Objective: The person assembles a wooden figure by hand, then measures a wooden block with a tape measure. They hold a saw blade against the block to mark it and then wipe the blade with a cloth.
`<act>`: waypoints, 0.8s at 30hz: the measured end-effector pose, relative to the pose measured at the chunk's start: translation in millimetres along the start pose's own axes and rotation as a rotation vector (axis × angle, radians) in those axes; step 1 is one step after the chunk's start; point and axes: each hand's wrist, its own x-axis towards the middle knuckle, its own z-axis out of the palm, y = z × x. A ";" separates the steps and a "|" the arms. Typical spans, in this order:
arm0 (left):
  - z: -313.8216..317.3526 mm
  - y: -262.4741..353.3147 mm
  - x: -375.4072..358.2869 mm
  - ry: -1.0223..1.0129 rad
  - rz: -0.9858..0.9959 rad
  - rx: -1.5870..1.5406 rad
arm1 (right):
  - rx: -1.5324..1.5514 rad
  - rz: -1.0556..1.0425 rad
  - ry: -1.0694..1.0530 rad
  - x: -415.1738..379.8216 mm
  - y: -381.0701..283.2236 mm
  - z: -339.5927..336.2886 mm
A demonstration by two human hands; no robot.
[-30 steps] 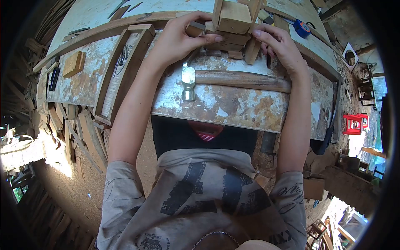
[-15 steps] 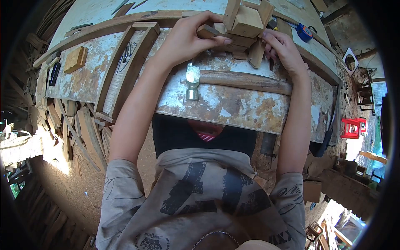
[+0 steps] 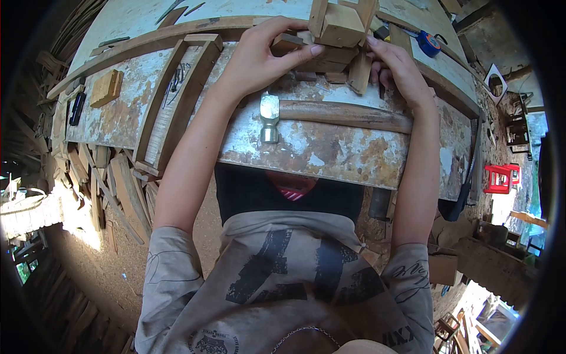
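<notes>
A wooden block assembly (image 3: 343,28) of stacked blocks and upright slats stands at the top centre of the worn bench. My left hand (image 3: 274,52) holds its left side, thumb along the lower blocks and fingers behind. At the right side, my right hand (image 3: 396,64) has thumb and fingers closed on a slat of the same assembly. Just in front of it a hammer (image 3: 342,113) lies on the bench, its metal head to the left and its handle reaching my right forearm.
A narrow wooden tray (image 3: 203,66) with nails lies left of my left arm. Further left are a wood block (image 3: 107,88) and a black marker (image 3: 76,108). A blue tape measure (image 3: 428,43) sits at the back right. A long curved wooden strip (image 3: 138,42) crosses the bench.
The block assembly has shifted slightly to the left and tilted a little, with both hands still on it. The hammer looks almost unmoved.
</notes>
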 end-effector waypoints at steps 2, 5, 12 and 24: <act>0.2 2.2 -0.1 -0.004 -0.032 -0.032 | -0.003 0.003 -0.003 -0.7 -2.0 -0.2; 0.1 2.1 0.6 -0.005 -0.034 -0.020 | -0.002 0.015 -0.001 -1.3 -2.0 0.0; 1.4 0.6 0.4 -0.009 -0.008 -0.001 | 0.023 -0.018 0.016 -0.9 -0.4 2.3; 3.3 -7.0 -1.1 -0.007 0.049 0.084 | 0.000 0.034 -0.003 2.8 3.4 1.2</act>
